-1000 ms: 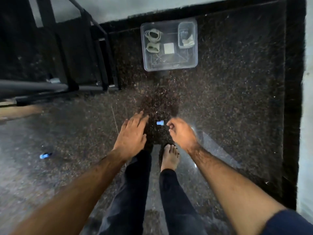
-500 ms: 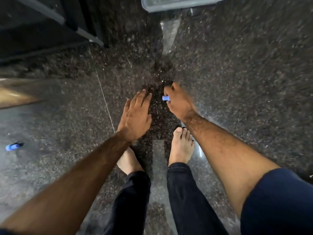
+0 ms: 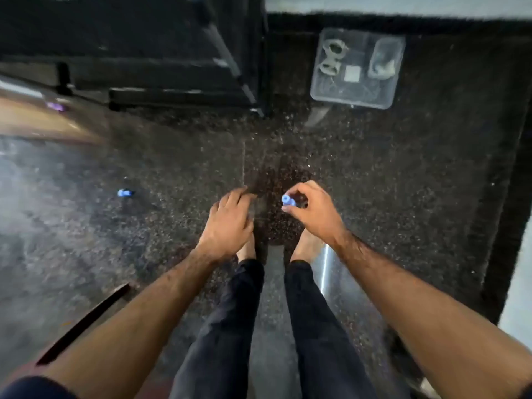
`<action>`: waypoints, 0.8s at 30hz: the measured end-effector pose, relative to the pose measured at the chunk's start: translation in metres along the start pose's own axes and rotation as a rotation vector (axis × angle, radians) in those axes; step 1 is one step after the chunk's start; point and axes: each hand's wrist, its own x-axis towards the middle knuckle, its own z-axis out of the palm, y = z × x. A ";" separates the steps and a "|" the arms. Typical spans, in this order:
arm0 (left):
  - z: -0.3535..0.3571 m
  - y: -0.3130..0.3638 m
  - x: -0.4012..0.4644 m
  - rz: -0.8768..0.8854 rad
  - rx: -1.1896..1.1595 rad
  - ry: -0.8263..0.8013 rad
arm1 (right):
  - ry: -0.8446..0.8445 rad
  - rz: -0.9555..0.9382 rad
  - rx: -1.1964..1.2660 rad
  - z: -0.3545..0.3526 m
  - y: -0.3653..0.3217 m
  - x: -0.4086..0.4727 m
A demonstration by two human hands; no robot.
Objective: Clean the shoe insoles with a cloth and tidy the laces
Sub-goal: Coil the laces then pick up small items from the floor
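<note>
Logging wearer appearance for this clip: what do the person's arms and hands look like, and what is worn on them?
Both forearms are bare down to the left hand and right hand; no gloves, and no rings, watch or bands can be made out. Dark navy short sleeves show only at the bottom corners of the head view. The forearms have visible hair.

coiled white laces [image 3: 332, 57] lie in clear bin [image 3: 357, 100].

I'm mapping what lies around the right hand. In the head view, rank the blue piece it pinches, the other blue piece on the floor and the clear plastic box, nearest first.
1. Blue piece, pinched in the right hand.
2. Second blue piece, on the floor beyond the left hand.
3. Clear plastic box, far ahead by the wall.
</note>
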 end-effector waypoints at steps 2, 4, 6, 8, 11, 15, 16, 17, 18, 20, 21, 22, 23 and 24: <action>-0.032 -0.008 -0.029 -0.046 -0.051 0.064 | -0.056 -0.046 -0.078 -0.004 -0.048 -0.009; -0.058 -0.020 -0.058 -0.090 -0.111 0.119 | -0.110 -0.090 -0.132 -0.001 -0.093 -0.013; -0.075 -0.036 -0.084 -0.141 -0.164 0.152 | -0.148 -0.133 -0.169 0.008 -0.134 -0.015; -0.084 -0.059 -0.109 -0.207 -0.223 0.177 | -0.185 -0.166 -0.208 0.025 -0.173 -0.014; -0.091 -0.103 -0.142 -0.289 -0.320 0.219 | -0.262 -0.204 -0.282 0.062 -0.222 -0.008; -0.102 -0.171 -0.183 -0.414 -0.434 0.257 | -0.346 -0.230 -0.373 0.121 -0.281 0.003; -0.104 -0.189 -0.191 -0.440 -0.447 0.266 | -0.371 -0.234 -0.392 0.137 -0.296 0.007; -0.108 -0.206 -0.198 -0.455 -0.448 0.275 | -0.392 -0.238 -0.405 0.152 -0.310 0.011; -0.111 -0.224 -0.204 -0.461 -0.445 0.285 | -0.404 -0.245 -0.411 0.167 -0.324 0.016; -0.117 -0.259 -0.208 -0.466 -0.449 0.303 | -0.421 -0.272 -0.430 0.197 -0.348 0.029; -0.122 -0.276 -0.207 -0.474 -0.460 0.307 | -0.435 -0.280 -0.442 0.211 -0.358 0.036; -0.125 -0.293 -0.205 -0.478 -0.474 0.317 | -0.454 -0.281 -0.452 0.225 -0.367 0.045; -0.128 -0.310 -0.202 -0.491 -0.485 0.311 | -0.473 -0.278 -0.463 0.238 -0.375 0.053; -0.130 -0.326 -0.199 -0.500 -0.492 0.306 | -0.489 -0.278 -0.478 0.251 -0.383 0.063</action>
